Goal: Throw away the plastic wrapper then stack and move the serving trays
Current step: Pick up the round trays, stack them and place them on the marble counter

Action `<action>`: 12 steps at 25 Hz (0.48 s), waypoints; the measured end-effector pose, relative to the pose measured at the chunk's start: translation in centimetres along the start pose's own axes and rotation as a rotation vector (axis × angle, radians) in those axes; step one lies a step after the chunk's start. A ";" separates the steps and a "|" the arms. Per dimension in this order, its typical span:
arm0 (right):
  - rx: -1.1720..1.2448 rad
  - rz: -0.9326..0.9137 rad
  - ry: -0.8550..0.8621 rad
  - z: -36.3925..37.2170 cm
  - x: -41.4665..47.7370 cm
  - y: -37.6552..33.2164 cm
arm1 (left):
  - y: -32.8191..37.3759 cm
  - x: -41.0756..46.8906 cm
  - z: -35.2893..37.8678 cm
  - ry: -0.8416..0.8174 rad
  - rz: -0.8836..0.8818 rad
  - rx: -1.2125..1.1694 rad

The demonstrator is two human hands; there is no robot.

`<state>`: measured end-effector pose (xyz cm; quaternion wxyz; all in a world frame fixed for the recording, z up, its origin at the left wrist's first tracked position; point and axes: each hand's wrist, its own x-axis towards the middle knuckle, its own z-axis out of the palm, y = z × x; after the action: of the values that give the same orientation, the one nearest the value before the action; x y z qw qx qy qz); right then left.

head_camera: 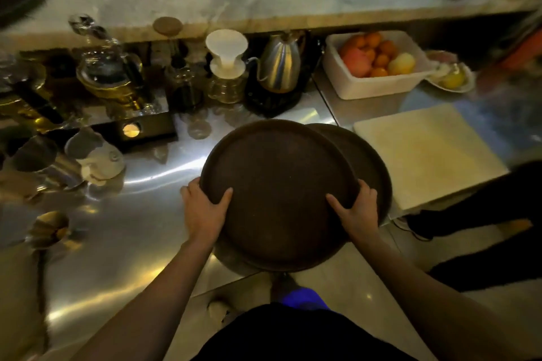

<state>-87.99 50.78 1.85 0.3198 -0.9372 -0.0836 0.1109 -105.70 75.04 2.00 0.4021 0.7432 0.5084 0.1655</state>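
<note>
L hand (pixel 205 211) grips the left rim of the top serving tray (pixel 278 193), thumb over the rim on the inner face, fingers curled under. R hand (pixel 356 208) does the same on the right rim. Both forearms reach fwd, wrists about level. Tray is round, no long axis, face up and roughly flat. It sits offset on a second tray (pixel 372 161) that peeks out to the right, at the near edge of the steel bench (pixel 132 214), partly overhanging it. Cutting board (pixel 425 155) lies just right.

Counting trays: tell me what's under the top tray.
Under the top tray, another brown tray peeks out right; a rim edge shows bottom-left. Any others are covered.
</note>
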 end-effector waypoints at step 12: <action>0.037 0.159 0.086 -7.0 5.1 10.3 | 7.2 -0.9 12.5 -0.262 0.179 0.189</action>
<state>-80.39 39.89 0.09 0.3304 -0.9388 0.0068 0.0969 -93.35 67.73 -0.10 0.3770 0.8351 0.3969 0.0537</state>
